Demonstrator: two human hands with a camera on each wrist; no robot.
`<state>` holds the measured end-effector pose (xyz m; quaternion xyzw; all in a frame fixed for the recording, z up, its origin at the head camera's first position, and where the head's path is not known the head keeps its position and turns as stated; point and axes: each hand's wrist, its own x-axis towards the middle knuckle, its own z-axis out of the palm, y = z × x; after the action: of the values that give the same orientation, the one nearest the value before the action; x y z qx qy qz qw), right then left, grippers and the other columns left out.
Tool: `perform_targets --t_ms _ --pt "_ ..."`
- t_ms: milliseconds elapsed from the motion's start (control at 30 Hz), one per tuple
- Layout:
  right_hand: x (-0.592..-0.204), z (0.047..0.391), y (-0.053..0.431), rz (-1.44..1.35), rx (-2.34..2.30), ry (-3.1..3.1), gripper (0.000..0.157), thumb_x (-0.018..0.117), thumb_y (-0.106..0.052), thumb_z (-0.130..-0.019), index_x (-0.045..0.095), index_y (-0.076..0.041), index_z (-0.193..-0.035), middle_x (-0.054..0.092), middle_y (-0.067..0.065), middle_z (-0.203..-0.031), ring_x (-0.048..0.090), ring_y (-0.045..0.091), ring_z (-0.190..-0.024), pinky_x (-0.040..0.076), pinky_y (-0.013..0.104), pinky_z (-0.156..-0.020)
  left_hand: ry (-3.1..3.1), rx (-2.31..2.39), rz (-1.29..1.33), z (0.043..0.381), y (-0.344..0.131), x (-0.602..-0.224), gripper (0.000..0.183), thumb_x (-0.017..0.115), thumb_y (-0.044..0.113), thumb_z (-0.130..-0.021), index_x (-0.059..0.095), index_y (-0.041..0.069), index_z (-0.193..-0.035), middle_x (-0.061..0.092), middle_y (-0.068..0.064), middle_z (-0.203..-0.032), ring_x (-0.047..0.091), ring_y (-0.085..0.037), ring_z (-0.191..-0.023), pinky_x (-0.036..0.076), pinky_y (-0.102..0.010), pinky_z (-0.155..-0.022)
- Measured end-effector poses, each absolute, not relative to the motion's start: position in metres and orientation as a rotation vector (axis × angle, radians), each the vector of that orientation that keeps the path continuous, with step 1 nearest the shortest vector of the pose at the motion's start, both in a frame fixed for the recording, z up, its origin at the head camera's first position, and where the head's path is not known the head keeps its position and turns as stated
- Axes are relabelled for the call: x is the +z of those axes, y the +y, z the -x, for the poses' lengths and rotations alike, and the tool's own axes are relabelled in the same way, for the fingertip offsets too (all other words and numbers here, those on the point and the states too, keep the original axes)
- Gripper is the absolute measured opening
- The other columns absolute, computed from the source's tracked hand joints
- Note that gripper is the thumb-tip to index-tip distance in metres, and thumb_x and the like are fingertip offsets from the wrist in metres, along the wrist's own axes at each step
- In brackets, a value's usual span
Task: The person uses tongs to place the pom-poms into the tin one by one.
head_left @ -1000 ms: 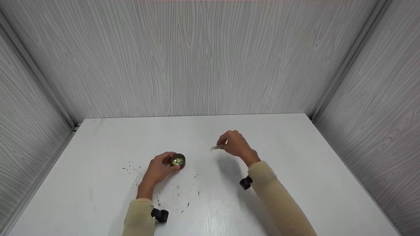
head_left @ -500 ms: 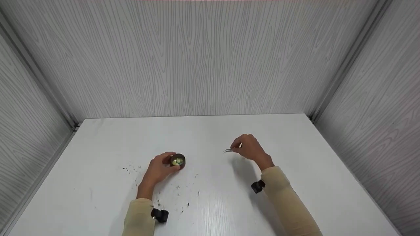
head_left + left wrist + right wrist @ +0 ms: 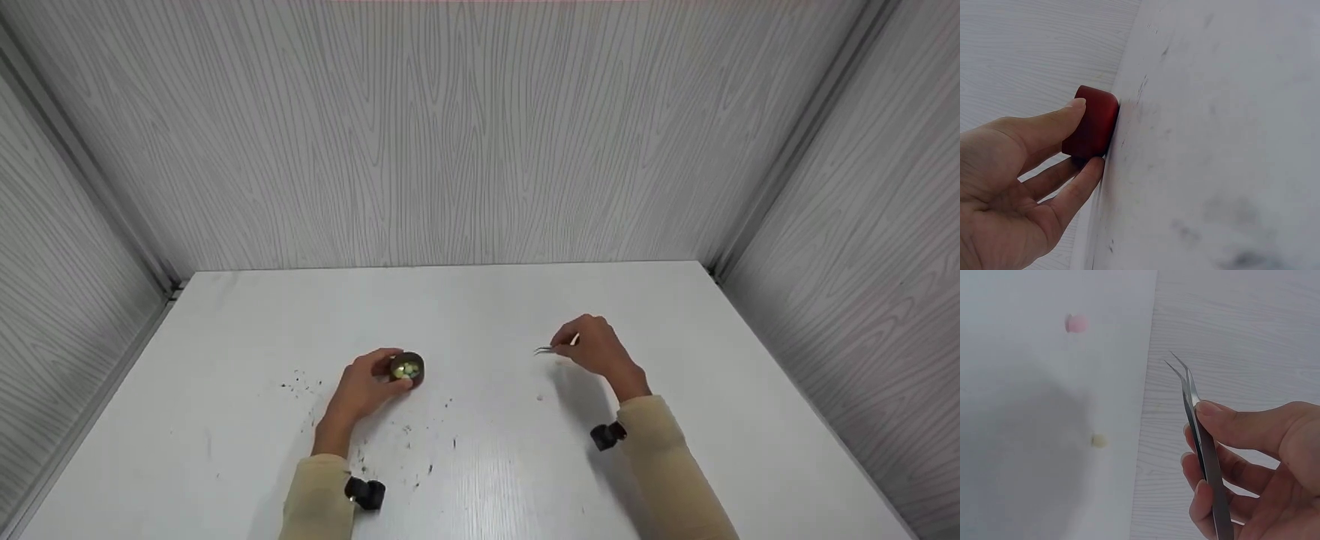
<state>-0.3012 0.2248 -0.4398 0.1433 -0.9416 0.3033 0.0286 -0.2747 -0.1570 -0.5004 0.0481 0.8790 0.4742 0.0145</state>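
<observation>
My left hand point(image 3: 364, 390) grips a small round cup point(image 3: 1096, 125) between thumb and fingers, right at the tabletop. Its outside is dark red in the left wrist view; from the head view several small yellow-green pieces point(image 3: 408, 368) show inside. To the right, above the table, my right hand point(image 3: 598, 349) pinches a pair of bent-tip metal tweezers point(image 3: 1207, 464). The tweezers' fine tips stand slightly apart with nothing between them. Below them in the right wrist view, a small pink piece point(image 3: 1077, 323) and a small pale yellow piece point(image 3: 1099, 440) lie on the table.
The white table point(image 3: 262, 315) has dark specks and scuffs around the left forearm. Grey wood-grain panels point(image 3: 450, 135) stand at its back and both sides. Each wrist carries a small black camera point(image 3: 365, 493).
My right hand has moved right and slightly toward me with the tweezers, and a small pale piece now shows near its shadow. The left hand and cup have stayed in place.
</observation>
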Motion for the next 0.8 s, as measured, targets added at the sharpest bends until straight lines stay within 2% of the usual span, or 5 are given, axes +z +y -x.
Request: perform_targets --t_ms 233,800 --pt "-0.443 0.297 0.236 -0.36 0.93 -2.894 0.009 0.076 -0.003 -0.091 0.083 -0.008 -0.094 0.078 0.009 -0.09 0.065 0.019 -0.08 0.053 0.033 -0.073 2.732 1.457 -0.116 0.274 -0.158 -0.5 0.054 0.077 0.01 -0.091 0.06 0.006 -0.143 0.063 -0.023 -0.141 0.061 -0.038 -0.13 0.045 -0.055 -0.114" --pt "-0.457 0.3 0.251 -0.277 0.874 -2.874 0.009 0.075 0.001 -0.089 0.082 -0.003 -0.092 0.077 0.012 -0.089 0.063 0.02 -0.075 0.049 0.03 -0.065 2.725 1.482 -0.137 0.274 -0.158 -0.502 0.054 0.078 0.01 -0.09 0.061 0.006 -0.141 0.065 -0.023 -0.139 0.063 -0.038 -0.129 0.047 -0.055 -0.112"
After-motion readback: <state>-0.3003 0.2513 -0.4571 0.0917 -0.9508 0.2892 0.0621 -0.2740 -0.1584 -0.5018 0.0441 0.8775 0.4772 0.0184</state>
